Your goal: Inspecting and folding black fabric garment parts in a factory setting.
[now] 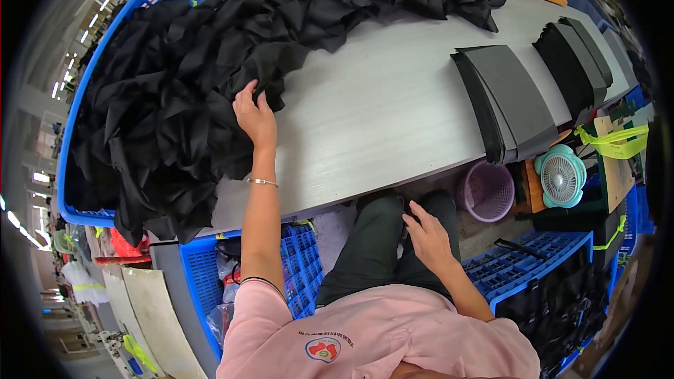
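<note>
My left hand (pixel 254 118) reaches forward to the right edge of a big heap of crumpled black fabric pieces (pixel 168 91). Its fingertips touch the cloth, thumb and forefinger apart, and no piece is visibly gripped. The heap fills a blue plastic crate (pixel 78 116) at the left and spreads over the far side of the pale table (pixel 365 112). Above my right thigh, my right hand (pixel 430 240) is open and holds nothing, its fingers loosely spread.
Two stacks of flat dark panels, a nearer stack (pixel 509 95) and a farther stack (pixel 579 70), sit at the table's right. Below them are a purple basket (pixel 489 193) and a turquoise fan (pixel 562 177). Blue crates (pixel 544 256) flank my legs.
</note>
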Demonstrator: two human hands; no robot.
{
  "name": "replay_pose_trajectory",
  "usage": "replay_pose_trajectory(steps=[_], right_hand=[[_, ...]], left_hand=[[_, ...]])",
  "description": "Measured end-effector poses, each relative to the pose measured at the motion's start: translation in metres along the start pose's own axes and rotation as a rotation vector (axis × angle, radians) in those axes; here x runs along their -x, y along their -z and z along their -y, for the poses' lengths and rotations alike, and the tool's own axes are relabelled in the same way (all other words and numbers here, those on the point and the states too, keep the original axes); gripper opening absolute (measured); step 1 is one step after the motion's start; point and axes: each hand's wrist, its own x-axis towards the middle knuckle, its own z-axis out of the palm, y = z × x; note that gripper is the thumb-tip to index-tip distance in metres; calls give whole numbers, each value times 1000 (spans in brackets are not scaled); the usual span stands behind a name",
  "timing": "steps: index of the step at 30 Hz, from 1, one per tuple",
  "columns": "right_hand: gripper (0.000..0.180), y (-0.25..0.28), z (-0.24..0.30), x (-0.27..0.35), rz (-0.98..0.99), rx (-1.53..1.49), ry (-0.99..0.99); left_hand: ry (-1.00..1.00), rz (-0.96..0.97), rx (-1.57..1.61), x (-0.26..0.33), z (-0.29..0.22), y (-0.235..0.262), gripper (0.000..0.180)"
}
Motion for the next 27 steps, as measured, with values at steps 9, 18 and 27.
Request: replay_pose_trajectory(steps=[9, 18, 27], right_hand=[[75, 15, 13, -71, -224, -1171, -410], [56, 34, 39, -110, -517, 184, 244], [39, 4, 39, -85, -192, -195, 152]], left_hand=[[192, 419, 683, 174, -61, 15, 32], [191, 626, 561, 209, -82, 61, 42], [-35, 558, 626, 197, -117, 56, 42]])
